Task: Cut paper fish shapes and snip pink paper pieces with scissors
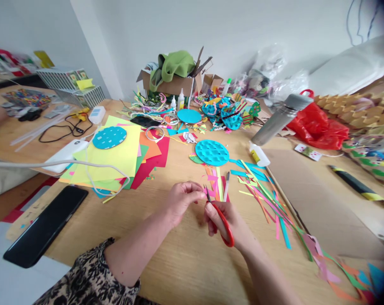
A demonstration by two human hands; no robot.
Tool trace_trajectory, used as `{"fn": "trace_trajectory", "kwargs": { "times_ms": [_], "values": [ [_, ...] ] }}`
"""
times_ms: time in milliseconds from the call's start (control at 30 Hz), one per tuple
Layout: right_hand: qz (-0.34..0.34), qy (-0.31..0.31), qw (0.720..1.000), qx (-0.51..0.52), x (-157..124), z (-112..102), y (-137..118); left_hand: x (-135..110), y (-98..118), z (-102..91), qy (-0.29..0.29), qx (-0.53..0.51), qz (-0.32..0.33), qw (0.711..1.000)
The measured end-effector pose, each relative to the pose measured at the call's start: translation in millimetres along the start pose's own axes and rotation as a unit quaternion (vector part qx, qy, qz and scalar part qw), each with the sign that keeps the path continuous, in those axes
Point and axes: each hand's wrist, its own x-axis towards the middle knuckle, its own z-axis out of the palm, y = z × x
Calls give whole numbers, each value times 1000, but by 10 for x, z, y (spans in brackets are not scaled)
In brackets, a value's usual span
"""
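In the head view, the right hand [222,214] grips red-handled metal scissors [226,225] above the light wooden counter [166,267], blades pointing away beside the left hand's fingertips. The left hand [182,201] is pinched; whether it holds anything small I cannot tell. Beyond them lies a round, dimpled blue disc [212,153]; thin multicoloured paper strips [285,235] lie scattered to the right.

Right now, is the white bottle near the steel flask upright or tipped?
Tipped: the white bottle lies on its side, its body stretched along the tabletop.
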Motion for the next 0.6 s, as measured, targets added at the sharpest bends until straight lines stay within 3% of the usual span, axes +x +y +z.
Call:
{"fn": "trace_trajectory", "kwargs": {
  "times_ms": [600],
  "values": [
    [30,-9,999,2,15,10,80,14,24,-21,15,15,-9,1000]
  ]
}}
